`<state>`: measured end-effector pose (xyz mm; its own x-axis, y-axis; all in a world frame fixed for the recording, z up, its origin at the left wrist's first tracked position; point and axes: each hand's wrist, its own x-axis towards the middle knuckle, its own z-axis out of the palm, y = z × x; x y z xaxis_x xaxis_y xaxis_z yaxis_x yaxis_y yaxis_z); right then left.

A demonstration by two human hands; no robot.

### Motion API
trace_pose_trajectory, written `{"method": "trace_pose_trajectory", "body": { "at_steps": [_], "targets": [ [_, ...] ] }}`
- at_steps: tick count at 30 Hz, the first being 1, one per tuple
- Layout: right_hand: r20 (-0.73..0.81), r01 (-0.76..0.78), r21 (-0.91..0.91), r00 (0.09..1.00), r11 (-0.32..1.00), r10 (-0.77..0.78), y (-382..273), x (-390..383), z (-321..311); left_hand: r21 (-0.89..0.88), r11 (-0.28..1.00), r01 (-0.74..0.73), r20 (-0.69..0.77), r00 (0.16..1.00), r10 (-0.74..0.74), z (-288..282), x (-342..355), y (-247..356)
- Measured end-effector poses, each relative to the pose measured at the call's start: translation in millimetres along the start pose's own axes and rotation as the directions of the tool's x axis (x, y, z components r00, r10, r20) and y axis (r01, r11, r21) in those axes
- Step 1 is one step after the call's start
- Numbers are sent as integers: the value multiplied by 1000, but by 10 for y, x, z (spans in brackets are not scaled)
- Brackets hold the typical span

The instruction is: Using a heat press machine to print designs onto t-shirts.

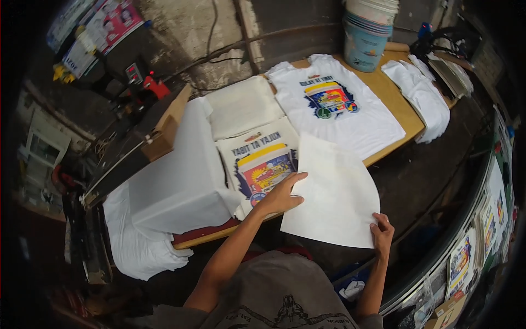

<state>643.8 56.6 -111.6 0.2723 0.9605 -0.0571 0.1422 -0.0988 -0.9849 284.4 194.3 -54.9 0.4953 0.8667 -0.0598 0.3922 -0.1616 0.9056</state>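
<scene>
A large blank white sheet (334, 192) hangs slightly curved in front of me, past the table's near edge. My right hand (382, 233) pinches its lower right edge, with the fingers closed. At the left edge of the sheet is my left hand (282, 194), its thumb and forefinger apart and lying over the paper. Under and beside that hand lies a stack of printed transfer sheets (263, 164) with a colourful picture and mirrored lettering. Behind the blank sheet, a white T-shirt (356, 118) with a similar colourful print lies flat on the table.
White cloth (181, 175) drapes a block at the left, beside a pale stack (244, 107). White shirts (131, 236) hang over the left table edge. Stacked buckets (370, 35) stand on the wooden table (386, 82); folded white garments (419, 98) lie right. A rack (471, 241) holds printed sheets.
</scene>
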Motion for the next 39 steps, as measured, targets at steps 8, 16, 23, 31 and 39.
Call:
{"method": "trace_pose_trajectory", "body": {
  "at_steps": [8,16,23,31,39],
  "targets": [
    [-82,167,88,984,982,-160,-410,-194,810,-254,961,-113,-128,988,83,-871,-756,112],
    [350,51,141,931,989,-98,-1204,-409,2884,-455,890,-8,-509,823,-253,-2181,-2772,-290],
    [547,251,-19,813,968,-200,-1593,-515,4071,-363,875,321,-602,636,-483,-2663,-3673,-532],
    [588,318,-258,801,912,-113,-1809,-489,4282,-118,863,491,-638,628,-445,-2899,-3705,-906],
    [640,423,-280,752,862,-161,-2038,102,4710,105,831,546,-678,651,-341,-3509,-3235,-1198]
  ]
}}
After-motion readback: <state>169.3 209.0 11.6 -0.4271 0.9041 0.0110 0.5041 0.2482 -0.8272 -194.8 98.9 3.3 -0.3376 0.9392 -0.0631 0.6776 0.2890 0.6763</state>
